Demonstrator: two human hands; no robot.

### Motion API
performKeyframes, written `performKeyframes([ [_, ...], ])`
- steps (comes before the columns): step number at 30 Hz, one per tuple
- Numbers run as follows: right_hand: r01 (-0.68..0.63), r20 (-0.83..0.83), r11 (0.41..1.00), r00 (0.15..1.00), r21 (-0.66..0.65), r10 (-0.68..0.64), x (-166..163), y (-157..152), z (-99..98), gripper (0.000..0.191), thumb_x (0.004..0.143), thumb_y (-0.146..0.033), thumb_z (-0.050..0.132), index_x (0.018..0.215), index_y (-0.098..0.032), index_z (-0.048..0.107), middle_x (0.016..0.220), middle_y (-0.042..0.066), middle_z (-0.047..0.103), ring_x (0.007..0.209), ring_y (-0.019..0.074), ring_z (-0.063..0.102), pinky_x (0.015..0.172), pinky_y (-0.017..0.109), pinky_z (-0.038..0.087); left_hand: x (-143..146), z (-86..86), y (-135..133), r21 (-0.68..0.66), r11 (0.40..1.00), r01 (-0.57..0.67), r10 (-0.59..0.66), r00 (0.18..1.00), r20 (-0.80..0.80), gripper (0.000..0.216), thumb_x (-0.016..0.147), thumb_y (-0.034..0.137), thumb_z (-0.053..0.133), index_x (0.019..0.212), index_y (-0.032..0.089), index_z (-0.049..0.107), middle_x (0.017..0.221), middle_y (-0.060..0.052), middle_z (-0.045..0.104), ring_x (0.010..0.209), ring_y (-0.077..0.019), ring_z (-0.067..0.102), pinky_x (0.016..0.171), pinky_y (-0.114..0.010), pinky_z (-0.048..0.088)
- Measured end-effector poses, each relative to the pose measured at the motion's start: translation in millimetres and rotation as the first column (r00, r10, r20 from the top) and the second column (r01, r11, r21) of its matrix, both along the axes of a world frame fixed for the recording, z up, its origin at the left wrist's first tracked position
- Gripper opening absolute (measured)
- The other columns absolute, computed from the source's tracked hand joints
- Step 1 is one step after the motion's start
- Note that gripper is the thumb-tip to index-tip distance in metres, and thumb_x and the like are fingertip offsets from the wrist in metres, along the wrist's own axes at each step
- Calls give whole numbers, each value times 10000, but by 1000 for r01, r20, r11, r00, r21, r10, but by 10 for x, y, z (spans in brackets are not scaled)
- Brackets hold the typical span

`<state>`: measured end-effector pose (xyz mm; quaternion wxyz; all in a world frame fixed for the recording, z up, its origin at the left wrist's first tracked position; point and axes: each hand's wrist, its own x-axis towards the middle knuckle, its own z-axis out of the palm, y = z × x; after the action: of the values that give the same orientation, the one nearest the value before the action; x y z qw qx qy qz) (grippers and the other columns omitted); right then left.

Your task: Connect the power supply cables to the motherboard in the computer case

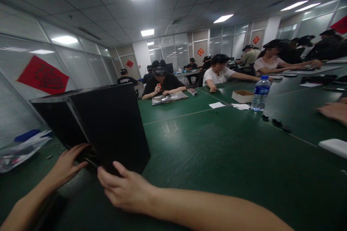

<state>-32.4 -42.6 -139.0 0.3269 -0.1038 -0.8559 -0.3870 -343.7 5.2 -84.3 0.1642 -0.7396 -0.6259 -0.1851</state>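
Observation:
A black box-shaped computer case (108, 122) stands upright on the green table, at the left of the head view. At its lower near edge, my left hand (66, 166) has fingers and thumb around the dark corner, with the fingertips partly hidden. Close beside it, my right hand (124, 186) grips the lower part of the broad side panel, thumb resting on the face and fingers curled at the edge. A thin, shiny strip of edge shows between the two hands. The inside of the case is too dark to make out.
On the green table (189, 151) stand a water bottle (261, 94) and a small open box (242, 96), with papers (217, 105) nearby. A clear plastic bag (23, 151) lies at the left. Across the table a person (162, 83) works over a flat panel (170, 98).

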Motion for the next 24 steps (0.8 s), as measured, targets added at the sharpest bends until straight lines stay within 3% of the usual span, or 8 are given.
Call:
performKeyframes([
  [3, 61, 49, 997, 997, 46, -64, 43, -70, -11, 416, 972, -159, 348, 1155, -152, 721, 1322, 66, 636, 1391, 223, 427, 1138, 398, 399, -264, -146, -11, -62, 998, 16, -16, 1000, -9, 729, 701, 795, 570, 1176, 244, 521, 1301, -92, 638, 1219, -321, 565, 1062, -430, 397],
  [7, 220, 192, 962, 949, 161, -249, -195, -227, 169, 462, 945, -153, 341, 1287, -185, 650, 1247, 13, 684, 1266, 179, 564, 1218, 388, 246, -263, -112, -69, -116, 992, -58, 53, 997, -47, 595, 693, 735, 594, 978, 213, 566, 1084, -134, 708, 1048, -331, 631, 966, -406, 456],
  [11, 299, 560, 954, 790, 1, -248, -579, -263, 461, 435, 924, -178, 371, 1208, -241, 694, 1227, -1, 697, 1181, 225, 634, 1178, 526, 315, -116, 37, -63, -224, 963, -151, 128, 985, -115, 388, 708, 553, 629, 904, 220, 600, 1005, -85, 726, 1001, -297, 647, 895, -349, 480],
  [14, 312, 610, 941, 773, -131, -172, -674, -218, 577, 413, 951, -122, 368, 1156, -219, 713, 1166, 13, 724, 1062, 189, 679, 1116, 478, 412, -13, 75, -107, -227, 948, -224, 188, 967, -170, 307, 726, 437, 630, 911, 194, 608, 1055, -111, 719, 1031, -300, 647, 879, -334, 482],
  [18, 301, 550, 916, 827, -266, -112, -367, -117, 591, 290, 972, -158, 464, 1018, -190, 748, 980, 30, 759, 838, 167, 690, 989, 411, 470, 188, -20, -257, -95, 963, -252, 216, 934, -286, 339, 751, 460, 667, 919, 174, 597, 1063, -155, 711, 1049, -330, 624, 907, -365, 469],
  [21, 325, 550, 889, 829, -322, -103, 99, 18, 585, 195, 931, -166, 569, 890, -188, 758, 870, 34, 754, 767, 175, 665, 848, 366, 467, 467, -142, -343, -30, 976, -216, 195, 925, -326, 403, 787, 525, 670, 924, 153, 602, 1025, -167, 695, 1009, -341, 598, 885, -379, 465],
  [24, 404, 527, 857, 828, -321, -193, 633, 194, 571, 194, 910, -121, 574, 847, -171, 751, 824, 54, 739, 736, 179, 638, 790, 350, 422, 863, -259, -324, 28, 986, -165, 164, 926, -339, 498, 786, 620, 659, 897, 137, 607, 937, -160, 677, 943, -346, 591, 892, -416, 449],
])
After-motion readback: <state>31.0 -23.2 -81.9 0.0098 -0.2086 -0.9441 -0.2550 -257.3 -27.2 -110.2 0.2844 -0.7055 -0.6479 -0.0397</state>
